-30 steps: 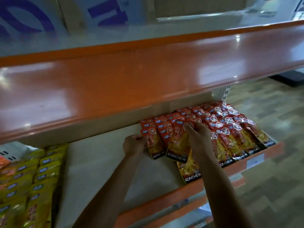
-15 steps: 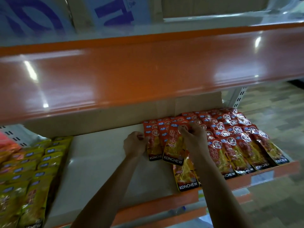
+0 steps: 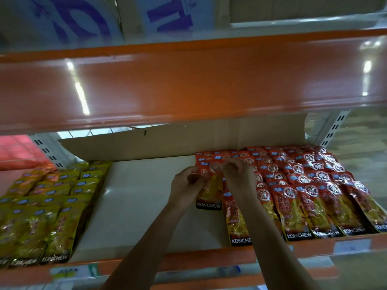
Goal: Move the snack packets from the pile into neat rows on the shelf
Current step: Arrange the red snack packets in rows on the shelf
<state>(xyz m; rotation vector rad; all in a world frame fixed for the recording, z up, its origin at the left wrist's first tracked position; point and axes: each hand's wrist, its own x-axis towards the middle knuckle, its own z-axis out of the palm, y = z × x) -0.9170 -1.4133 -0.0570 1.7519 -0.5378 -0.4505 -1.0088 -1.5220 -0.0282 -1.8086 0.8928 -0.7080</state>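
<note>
Left hand: the left hand (image 3: 184, 185) reaches in from 6 o'clock, fingers curled, and pinches the upper left edge of a red Konchew packet (image 3: 209, 193).
Right hand: the right hand (image 3: 238, 174) pinches the same packet at its upper right corner, fingers bent narrowly.
Held packet: it lies just below the middle of the view, toward 5 o'clock, at the left end of the red rows, its black label strip pointing at the viewer.
Red rows (image 3: 314, 181): overlapping red packets fill the shelf's right side, at 4 o'clock.
Shelf liner (image 3: 136, 206): pale cardboard, bare between the two groups of packets, with a cardboard flap (image 3: 167, 143) standing at the back.
Yellow Konchew packets (image 3: 52, 206): rows at 8 o'clock, well apart from the red ones.
Upper shelf (image 3: 188, 84): a glossy orange edge across 12 o'clock.
</note>
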